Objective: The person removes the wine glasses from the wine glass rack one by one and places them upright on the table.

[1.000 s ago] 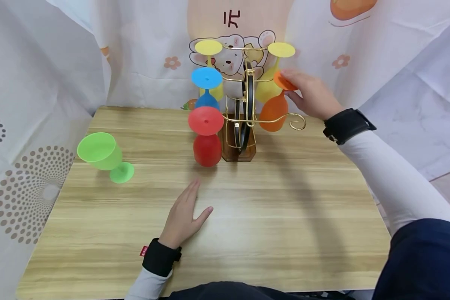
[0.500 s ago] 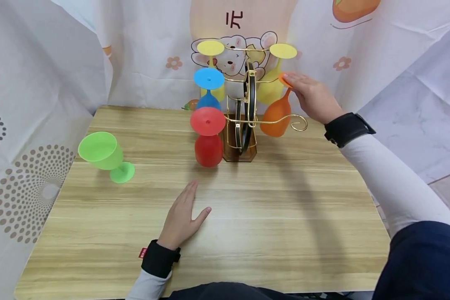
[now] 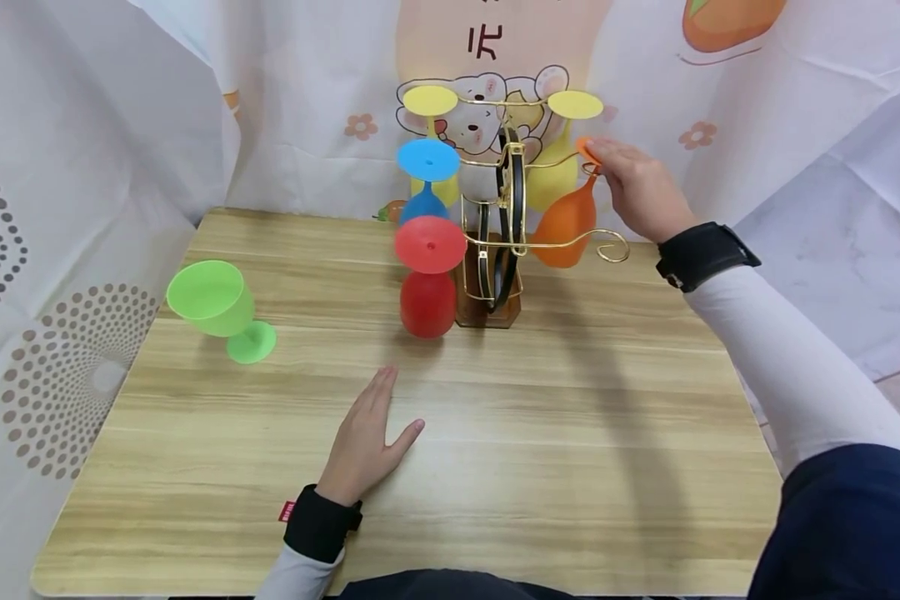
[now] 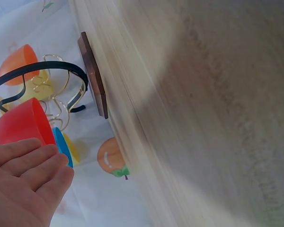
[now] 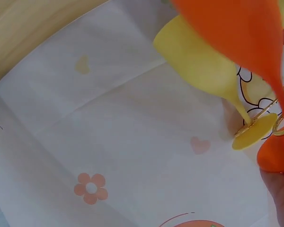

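Goblet, orange, tilts right of the rack, right hand pinching its base; the step seems to be getting its stem past a hook, next needing steady clearance. Left hand, before the rack, holds nothing.

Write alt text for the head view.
A right hand holds an upside-down orange goblet by its foot at a wire rack where a red goblet, blue goblet and two yellow goblets hang. A green goblet stands on the table, left of the left hand.
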`<state>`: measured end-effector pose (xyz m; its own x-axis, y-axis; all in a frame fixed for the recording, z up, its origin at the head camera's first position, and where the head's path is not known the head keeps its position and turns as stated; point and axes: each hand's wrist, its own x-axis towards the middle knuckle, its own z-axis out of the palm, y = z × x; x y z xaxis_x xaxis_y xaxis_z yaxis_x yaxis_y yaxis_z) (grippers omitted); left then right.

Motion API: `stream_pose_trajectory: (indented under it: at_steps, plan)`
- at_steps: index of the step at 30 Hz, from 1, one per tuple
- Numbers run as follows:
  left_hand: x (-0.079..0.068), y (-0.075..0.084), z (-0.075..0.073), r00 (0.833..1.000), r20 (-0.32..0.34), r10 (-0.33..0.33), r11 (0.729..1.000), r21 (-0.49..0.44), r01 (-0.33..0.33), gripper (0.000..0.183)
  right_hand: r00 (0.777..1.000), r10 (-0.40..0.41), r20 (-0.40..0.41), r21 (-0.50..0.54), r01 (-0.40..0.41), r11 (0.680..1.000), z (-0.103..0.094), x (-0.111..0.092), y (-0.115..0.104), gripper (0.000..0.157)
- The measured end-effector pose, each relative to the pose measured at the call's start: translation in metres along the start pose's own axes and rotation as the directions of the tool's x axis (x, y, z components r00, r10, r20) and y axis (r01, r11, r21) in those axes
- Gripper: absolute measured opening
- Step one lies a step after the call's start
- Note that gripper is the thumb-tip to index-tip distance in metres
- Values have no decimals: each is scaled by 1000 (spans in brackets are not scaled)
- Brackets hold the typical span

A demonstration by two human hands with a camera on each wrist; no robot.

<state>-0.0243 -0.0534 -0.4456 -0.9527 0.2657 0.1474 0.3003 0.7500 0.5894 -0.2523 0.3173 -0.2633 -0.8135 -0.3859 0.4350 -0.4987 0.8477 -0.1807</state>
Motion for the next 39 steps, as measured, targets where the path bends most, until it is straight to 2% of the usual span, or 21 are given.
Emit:
stream_pose_trajectory:
  at_steps: [5,9,14,18,23,27,30,34,36,39]
  plan:
    - [-1,3,-2,1000,12,-14,1000,11,14,77,999,46,10,-5,-46,999,-3,0,1,40]
    - [-3,4,-2,999,21,-28,1000,12,27,78,999,35,-13,0,-35,999,-1,5,0,39]
    - [-5,6,-2,998,41,-42,999,24,41,79,998,-52,-27,-4,52,999,1,9,-6,38]
    - [-5,8,-3,998,38,-45,999,28,44,79,990,-141,4,-23,141,990,-1,6,-14,42]
    - [-5,9,-3,999,33,-36,999,27,35,78,977,-206,48,-10,206,978,-5,-7,-19,46]
    - [-4,9,-3,1000,12,-7,1000,27,7,77,975,-219,32,26,218,976,-9,-22,-15,48]
    - [-2,10,-2,1000,-4,17,1000,24,-17,76,984,-173,-28,45,174,984,-12,-35,-5,47]
    - [1,11,-3,999,-10,39,999,21,-38,77,990,-36,-139,104,50,993,-14,-61,11,43]
    - [2,12,-4,999,-9,45,999,22,-45,76,982,66,-176,135,-42,990,-12,-78,19,43]
    - [5,14,-5,998,-5,57,998,24,-57,76,952,231,-201,155,-202,967,-5,-107,28,46]
